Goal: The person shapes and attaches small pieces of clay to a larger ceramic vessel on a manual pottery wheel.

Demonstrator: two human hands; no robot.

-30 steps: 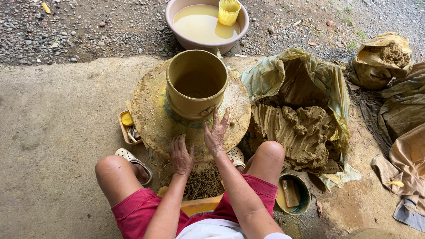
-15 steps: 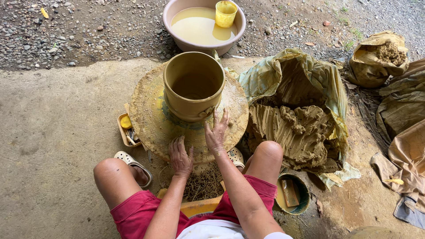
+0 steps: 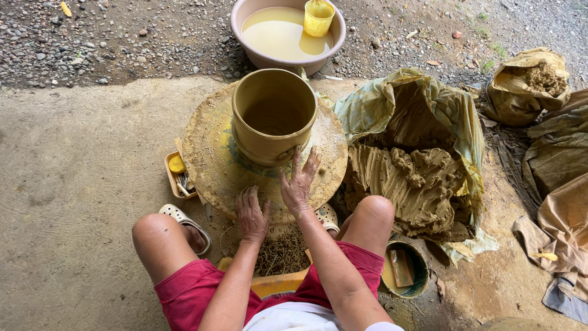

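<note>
A wide-mouthed wet clay pot [image 3: 273, 115] stands upright on a round clay-smeared wheel [image 3: 211, 160] between my knees. My right hand [image 3: 298, 182] lies flat on the wheel with fingers spread, its fingertips touching the pot's base on the near side. My left hand [image 3: 252, 213] rests palm down on the wheel's near edge, fingers together, holding nothing. Both hands are coated in clay.
A big lump of clay [image 3: 411, 186] sits on plastic sheeting [image 3: 422, 101] to the right. A basin of cloudy water [image 3: 280, 34] with a yellow cup [image 3: 318, 17] stands beyond the wheel. A small tool tray [image 3: 177, 175] lies left, a small bowl [image 3: 403, 268] near my right knee, bags [image 3: 528, 86] far right.
The wheel and pot have turned slightly. My right hand has moved a little closer to the pot's base. My left hand stays on the near edge.
</note>
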